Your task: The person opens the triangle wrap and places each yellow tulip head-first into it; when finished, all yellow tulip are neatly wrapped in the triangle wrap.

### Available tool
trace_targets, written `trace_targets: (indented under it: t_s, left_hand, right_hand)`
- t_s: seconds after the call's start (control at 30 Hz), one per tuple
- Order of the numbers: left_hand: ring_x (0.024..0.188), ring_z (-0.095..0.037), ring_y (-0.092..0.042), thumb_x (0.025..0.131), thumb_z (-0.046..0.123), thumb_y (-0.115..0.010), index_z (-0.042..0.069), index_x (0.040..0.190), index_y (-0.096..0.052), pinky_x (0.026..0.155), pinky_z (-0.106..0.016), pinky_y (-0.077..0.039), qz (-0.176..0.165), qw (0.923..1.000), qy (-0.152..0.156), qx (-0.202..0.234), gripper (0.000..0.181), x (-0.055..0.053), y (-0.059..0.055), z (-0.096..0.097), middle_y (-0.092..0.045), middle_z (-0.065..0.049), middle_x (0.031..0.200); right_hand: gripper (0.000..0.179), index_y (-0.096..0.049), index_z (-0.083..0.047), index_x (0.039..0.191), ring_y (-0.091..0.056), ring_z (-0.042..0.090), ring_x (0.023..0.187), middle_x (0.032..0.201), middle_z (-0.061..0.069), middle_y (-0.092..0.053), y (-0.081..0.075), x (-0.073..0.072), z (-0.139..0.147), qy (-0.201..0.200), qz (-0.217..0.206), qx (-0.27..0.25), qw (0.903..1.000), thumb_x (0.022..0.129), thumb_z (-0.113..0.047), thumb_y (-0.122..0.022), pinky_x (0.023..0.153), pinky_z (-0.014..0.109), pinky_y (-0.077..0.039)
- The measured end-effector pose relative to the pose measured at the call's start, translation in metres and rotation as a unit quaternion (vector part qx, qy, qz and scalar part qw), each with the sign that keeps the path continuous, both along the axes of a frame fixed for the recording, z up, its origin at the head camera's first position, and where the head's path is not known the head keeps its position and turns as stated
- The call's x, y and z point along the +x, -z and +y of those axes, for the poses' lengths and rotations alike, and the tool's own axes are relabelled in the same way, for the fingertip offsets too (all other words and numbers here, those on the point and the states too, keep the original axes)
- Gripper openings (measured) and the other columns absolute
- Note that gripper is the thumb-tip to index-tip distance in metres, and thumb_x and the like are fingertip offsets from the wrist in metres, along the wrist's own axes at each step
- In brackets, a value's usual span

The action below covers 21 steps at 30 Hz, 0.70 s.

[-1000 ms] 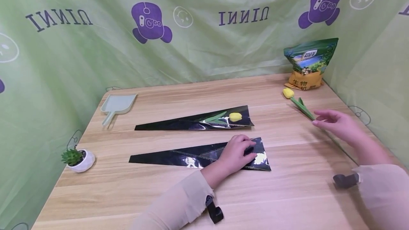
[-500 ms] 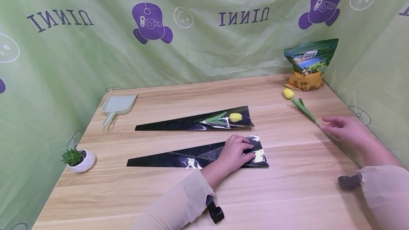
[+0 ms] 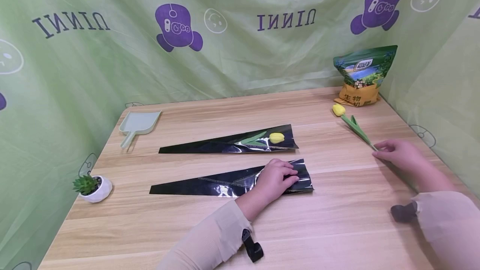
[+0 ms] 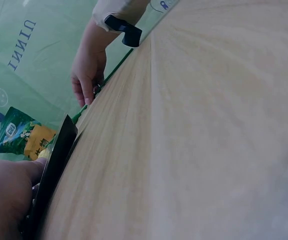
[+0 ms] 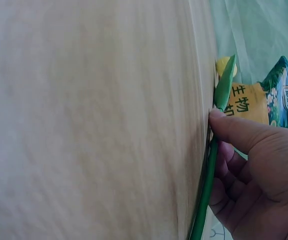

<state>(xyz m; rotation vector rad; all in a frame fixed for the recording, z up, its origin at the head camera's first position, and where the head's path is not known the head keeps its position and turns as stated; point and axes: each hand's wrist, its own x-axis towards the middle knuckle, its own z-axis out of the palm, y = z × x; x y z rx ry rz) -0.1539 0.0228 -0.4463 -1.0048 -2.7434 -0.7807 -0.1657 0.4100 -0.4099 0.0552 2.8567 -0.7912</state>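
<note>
A yellow artificial tulip (image 3: 339,110) with green leaves and a long stem lies at the right of the table. My right hand (image 3: 403,157) pinches its stem below the leaves; the right wrist view shows the thumb on the green stem (image 5: 207,185). My left hand (image 3: 275,180) lies over the wide end of a black, shiny flower sleeve (image 3: 187,186), thumb and fingers drawn together on its film. Behind it, a second black sleeve (image 3: 195,146) holds another yellow tulip (image 3: 276,138), its head showing through the clear front.
A green and orange bag (image 3: 361,78) stands at the back right, just behind the loose tulip's head. A pale dustpan (image 3: 139,123) lies at the back left. On the left edge stands a small succulent in a white pot (image 3: 98,191). Green curtains surround the wooden table (image 3: 318,232).
My right hand moves slightly right, then back onto the tulip stem. Under my left hand, the near sleeve shifts slightly left and its wide end narrows as thumb and fingers draw together.
</note>
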Motion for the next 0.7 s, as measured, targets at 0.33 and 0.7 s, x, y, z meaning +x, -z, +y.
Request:
trace_targets:
  t_s: [0.33, 0.7]
  left_hand:
    - [0.112, -0.012, -0.061, 0.092, 0.031, -0.069, 0.019, 0.106, -0.078, 0.100, -0.020, -0.046, -0.010, 0.9998, -0.003, 0.018, 0.021, 0.0013, -0.0021, -0.0008, -0.073, 0.005, 0.113]
    - [0.113, -0.012, -0.061, 0.091, 0.031, -0.069, 0.019, 0.106, -0.078, 0.101, -0.020, -0.046, -0.009, 0.9998, -0.003, 0.020, 0.021, 0.0010, -0.0018, -0.0009, -0.073, 0.006, 0.114]
  right_hand:
    - [0.050, -0.052, 0.012, 0.127, -0.055, 0.054, 0.106, 0.112, 0.036, -0.061, 0.0016, 0.0003, -0.0036, 0.006, 0.010, -0.007, 0.9999, 0.098, -0.029, -0.057, 0.087, 0.064, -0.041]
    - [0.051, -0.046, 0.010, 0.136, -0.054, 0.054, 0.108, 0.114, 0.035, -0.060, -0.0025, -0.0023, -0.0084, -0.014, 0.011, 0.007, 0.9998, 0.098, -0.022, -0.057, 0.088, 0.065, -0.042]
